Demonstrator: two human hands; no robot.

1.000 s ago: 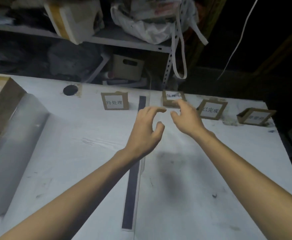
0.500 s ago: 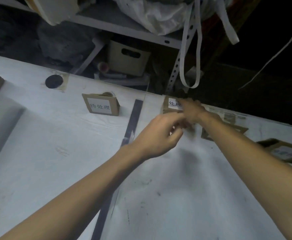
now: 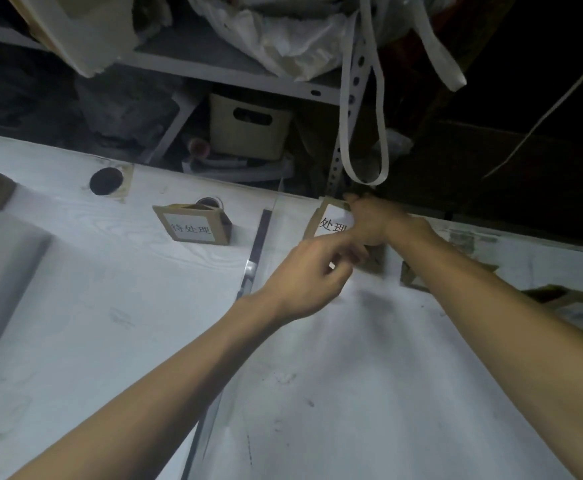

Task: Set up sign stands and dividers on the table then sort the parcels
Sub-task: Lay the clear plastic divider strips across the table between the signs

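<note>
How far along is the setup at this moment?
Done: the first sign stand stands upright left of the dark divider strip. In hand: the right hand grips the second sign stand; the left hand is beside it. Left: the far-right stand looks tilted, and no sorted parcels show on the table.

First sign stand (image 3: 193, 226): brown cardboard with a white label and black characters, upright, far centre-left. Second sign stand (image 3: 330, 221): same build, just right of the divider, label partly covered, top edge gripped by the right hand (image 3: 369, 220). Divider (image 3: 261, 233): dark strip running near to far between both stands.
</note>
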